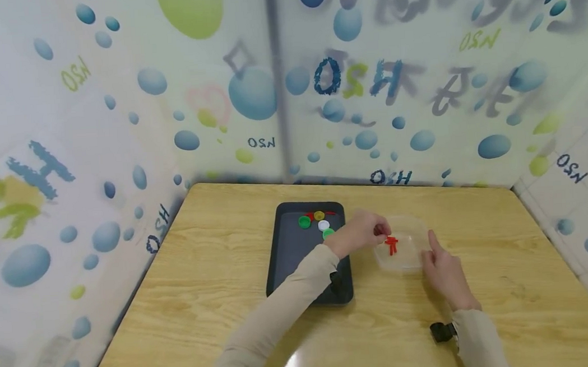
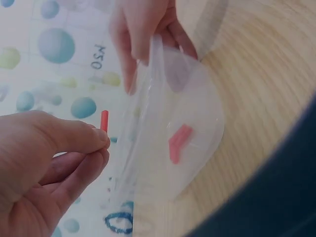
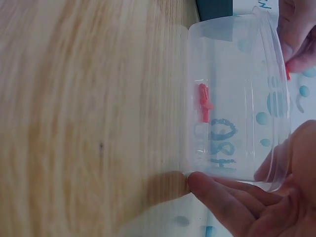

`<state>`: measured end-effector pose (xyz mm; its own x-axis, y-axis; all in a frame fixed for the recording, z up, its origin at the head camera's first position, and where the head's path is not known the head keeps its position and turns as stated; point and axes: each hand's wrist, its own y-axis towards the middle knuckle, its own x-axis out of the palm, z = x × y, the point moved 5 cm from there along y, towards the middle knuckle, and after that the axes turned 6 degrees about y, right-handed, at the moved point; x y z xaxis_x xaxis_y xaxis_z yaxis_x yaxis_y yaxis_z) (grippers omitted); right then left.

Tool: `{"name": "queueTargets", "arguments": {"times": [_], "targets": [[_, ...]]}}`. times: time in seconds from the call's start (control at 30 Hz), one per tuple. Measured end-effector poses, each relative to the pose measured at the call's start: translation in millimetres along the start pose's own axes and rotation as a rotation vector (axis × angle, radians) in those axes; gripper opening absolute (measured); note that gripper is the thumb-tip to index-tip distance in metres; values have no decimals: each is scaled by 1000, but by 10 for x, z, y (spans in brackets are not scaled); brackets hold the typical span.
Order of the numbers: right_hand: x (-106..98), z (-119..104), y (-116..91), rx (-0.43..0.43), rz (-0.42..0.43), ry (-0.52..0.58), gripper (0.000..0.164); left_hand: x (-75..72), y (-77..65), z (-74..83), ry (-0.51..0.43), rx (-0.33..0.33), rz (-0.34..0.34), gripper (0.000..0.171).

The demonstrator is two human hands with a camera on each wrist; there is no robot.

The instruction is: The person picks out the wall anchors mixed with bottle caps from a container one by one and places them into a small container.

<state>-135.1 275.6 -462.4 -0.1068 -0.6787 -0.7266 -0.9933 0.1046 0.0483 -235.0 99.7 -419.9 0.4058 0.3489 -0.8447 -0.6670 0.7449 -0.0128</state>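
My left hand (image 1: 360, 233) pinches a small red stick (image 2: 104, 120) between thumb and fingertips, just above the near-left rim of a clear plastic container (image 1: 411, 261). Inside the container several short red sticks (image 1: 391, 246) lie in a loose pile on its bottom. On the container's right side is my right hand (image 1: 446, 275), gripping the wall and rim. In the right wrist view its fingers (image 3: 217, 195) lie along the outside wall, low by the table.
Left of the container stands a dark tray (image 1: 291, 273), partly covered by the left forearm. At its far end lie green caps (image 1: 304, 222), a white cap (image 1: 324, 225), a yellow cap (image 1: 319, 215) and red pieces (image 1: 330, 212). Patterned walls (image 1: 252, 163) border the wooden table (image 1: 217, 255).
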Motion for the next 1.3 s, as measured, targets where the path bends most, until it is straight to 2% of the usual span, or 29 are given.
{"name": "queueTargets", "arguments": {"times": [0.17, 0.37, 0.43, 0.57, 0.7, 0.8, 0.9, 1.0, 1.13, 1.3], "targets": [[57, 15, -33, 43, -32, 10, 60, 127, 59, 59, 57, 31, -40, 9], [78, 31, -87, 58, -29, 6, 60, 231, 74, 83, 57, 87, -74, 9], [78, 31, -94, 52, -24, 4, 60, 255, 64, 65, 51, 110, -67, 9], [68, 22, -79, 45, -23, 11, 60, 175, 17, -42, -7, 60, -45, 14], [43, 3, -53, 49, -22, 18, 60, -64, -67, -267, -31, -5, 31, 18], [28, -16, -40, 36, -14, 15, 60, -281, -190, -531, -37, -64, 98, 20], [17, -23, -34, 25, -13, 10, 60, -481, -342, -826, -63, -168, 137, 22], [0, -24, -35, 21, -15, 10, 60, -616, -474, -1084, -55, -251, 173, 24], [-14, -21, -35, 15, -12, 12, 60, -665, -576, -1302, -34, -280, 195, 23], [11, -36, -20, -10, -4, 19, 59, -625, -624, -1431, 7, -268, 210, 21]]}}
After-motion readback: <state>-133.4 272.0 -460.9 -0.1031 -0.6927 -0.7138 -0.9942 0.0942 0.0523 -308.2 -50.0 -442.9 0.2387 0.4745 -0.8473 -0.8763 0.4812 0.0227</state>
